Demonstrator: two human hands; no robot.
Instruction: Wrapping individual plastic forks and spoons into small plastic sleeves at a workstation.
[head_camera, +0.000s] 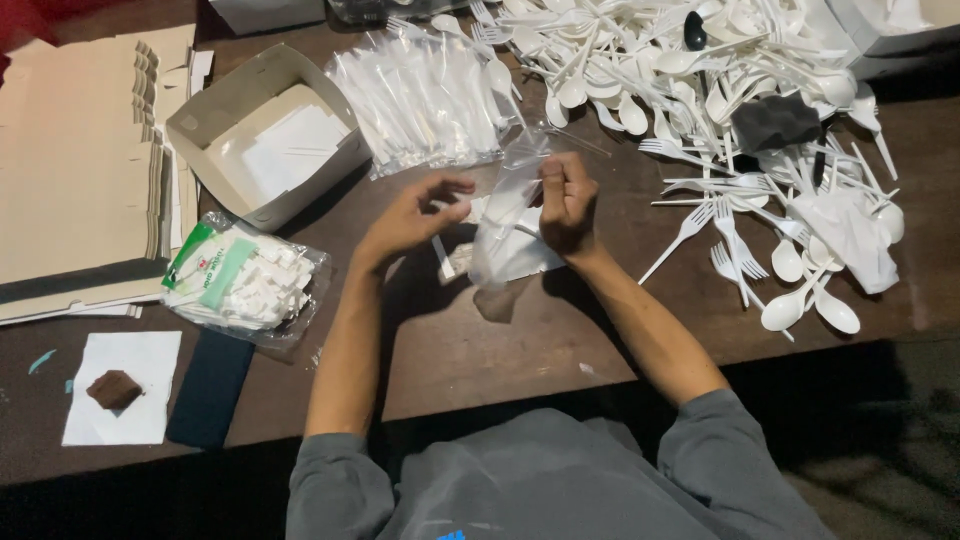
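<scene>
Clear plastic sleeve (505, 215) hangs at frame centre, long axis running from upper right to lower left, between both hands. Right hand (566, 203) is closed, pinching its upper edge; left hand (412, 218), fingers curled but holding nothing, sits just left of it. Brown wooden table (500, 340) beneath; loose white plastic forks and spoons (720, 90) fill the upper right.

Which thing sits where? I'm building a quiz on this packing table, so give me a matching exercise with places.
Things:
1. clear sleeve
2. open cardboard box
3. loose white forks and spoons
4. brown piece on white paper

Places:
A. near left corner
B. far right
C. between both hands
D. far left of the hands

Pairs: 1-C, 2-D, 3-B, 4-A
</scene>
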